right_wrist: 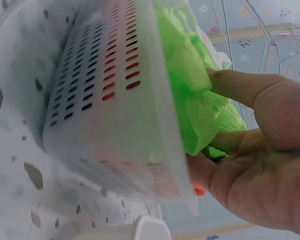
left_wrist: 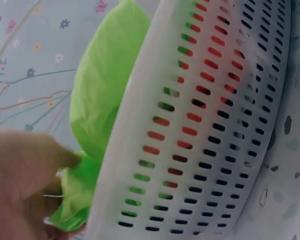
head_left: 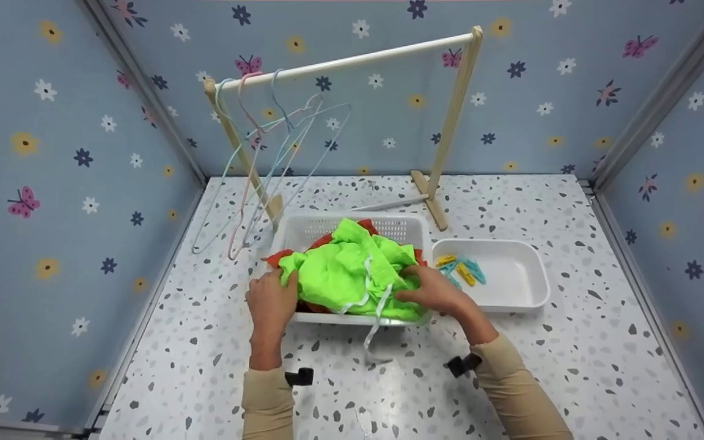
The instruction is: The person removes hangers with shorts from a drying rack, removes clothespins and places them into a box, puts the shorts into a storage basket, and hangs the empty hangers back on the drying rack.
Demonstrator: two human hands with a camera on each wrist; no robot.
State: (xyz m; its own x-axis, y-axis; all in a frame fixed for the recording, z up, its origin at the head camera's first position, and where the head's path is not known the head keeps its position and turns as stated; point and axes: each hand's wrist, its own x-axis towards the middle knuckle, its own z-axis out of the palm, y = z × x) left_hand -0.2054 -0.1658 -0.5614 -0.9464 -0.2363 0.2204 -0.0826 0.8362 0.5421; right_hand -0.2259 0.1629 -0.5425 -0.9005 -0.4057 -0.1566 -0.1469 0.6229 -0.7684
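Observation:
A bright green garment (head_left: 333,269) with dangling white ties (head_left: 376,324) lies heaped in a white perforated basket (head_left: 291,229). Red fabric (head_left: 367,226) shows beneath and around it. At the basket's left side, my left hand (head_left: 272,302) pinches a bunched edge of the green garment, thumb against fingers in the left wrist view. My right hand (head_left: 431,290) grips the garment's right side near the rim, and the right wrist view has the green cloth (right_wrist: 195,110) between thumb and fingers. How far the garment reaches down into the basket is hidden.
Behind the basket stands a rack with a white bar (head_left: 352,58) and wooden legs. Several pastel hangers (head_left: 248,177) hang at its left end. Right of the basket, a white tray (head_left: 520,275) holds yellow and blue clothespins (head_left: 465,272). Flower-patterned walls enclose the speckled table (head_left: 572,366).

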